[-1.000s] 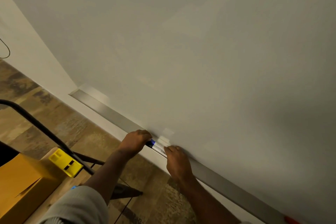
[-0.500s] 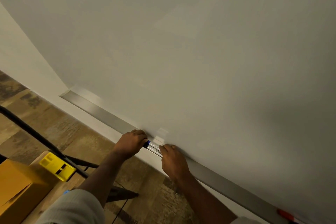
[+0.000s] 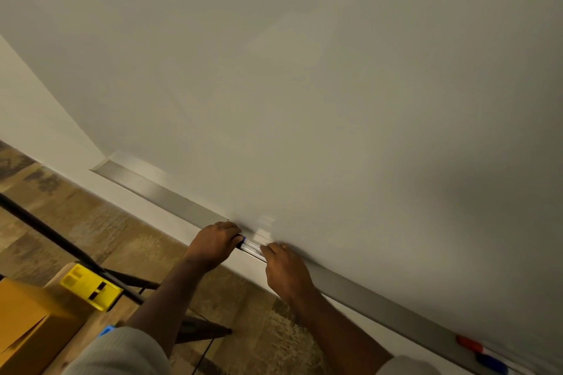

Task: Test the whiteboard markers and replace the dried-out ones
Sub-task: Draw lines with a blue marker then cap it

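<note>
Left hand (image 3: 214,245) curls over the blue-capped end of a whiteboard marker (image 3: 252,248) that lies along the metal tray (image 3: 158,192) at the foot of the whiteboard (image 3: 304,85); its fingers are wrapped round the cap end, gripping it. Between the two hands only a short stretch of the pale barrel shows. Right hand (image 3: 285,268) pinches the barrel's other end with bent fingertips, knuckles close against the board. The step appears to be uncapping the marker for a test stroke — a judgement from the opposed grips. To do it well, the pull should probably run straight along the marker's axis, with the barrel hand steady and the cap hand drawing away; a slight twist may free a stiff cap. Lifting the marker clear of the tray lip first would likely keep the tip from scraping metal. Farther right on the tray lie a red marker (image 3: 469,344) and a blue marker (image 3: 492,362) — seemingly awaiting their turn.
</note>
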The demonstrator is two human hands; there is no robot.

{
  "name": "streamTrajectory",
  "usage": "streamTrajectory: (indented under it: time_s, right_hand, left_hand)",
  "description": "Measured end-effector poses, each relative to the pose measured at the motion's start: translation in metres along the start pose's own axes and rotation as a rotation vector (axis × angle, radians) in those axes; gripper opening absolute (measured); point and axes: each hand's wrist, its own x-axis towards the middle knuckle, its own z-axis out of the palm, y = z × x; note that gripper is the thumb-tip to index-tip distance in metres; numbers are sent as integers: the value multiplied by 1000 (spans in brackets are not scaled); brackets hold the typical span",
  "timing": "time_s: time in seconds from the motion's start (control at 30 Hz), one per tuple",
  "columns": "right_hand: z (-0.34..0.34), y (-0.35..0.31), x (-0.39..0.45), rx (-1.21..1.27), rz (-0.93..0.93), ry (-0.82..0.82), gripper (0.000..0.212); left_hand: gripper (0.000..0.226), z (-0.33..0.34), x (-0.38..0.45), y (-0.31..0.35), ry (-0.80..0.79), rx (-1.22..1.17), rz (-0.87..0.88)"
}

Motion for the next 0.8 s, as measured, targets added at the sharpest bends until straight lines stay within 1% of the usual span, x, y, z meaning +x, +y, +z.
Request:
streamTrajectory:
  time_s: [0.17,0.3,0.4,0.53,0.7,0.8]
  right_hand:
    - [1,3,2,4,-3,7,50]
    - [0,5,1,21,-11,0,54]
    - [-5,5,-3,14,-25,28,51]
    - [-16,6,-11,20,-23,74,43]
    - [-32,15,-30,26,-36,148,37]
    - [-43,24,-44,14,-30,150,36]
  left_hand:
    - [54,-3,2,5,18,-33,-24]
    - [50,-8,0,12,74,-19,-5]
    - [43,-13,-1,21,136,-12,-3]
    - [43,-11,-1,35,149,-17,-36]
    - [40,-15,-1,70,237,-62,-66]
    - [37,-14,-3,89,240,-63,-55]
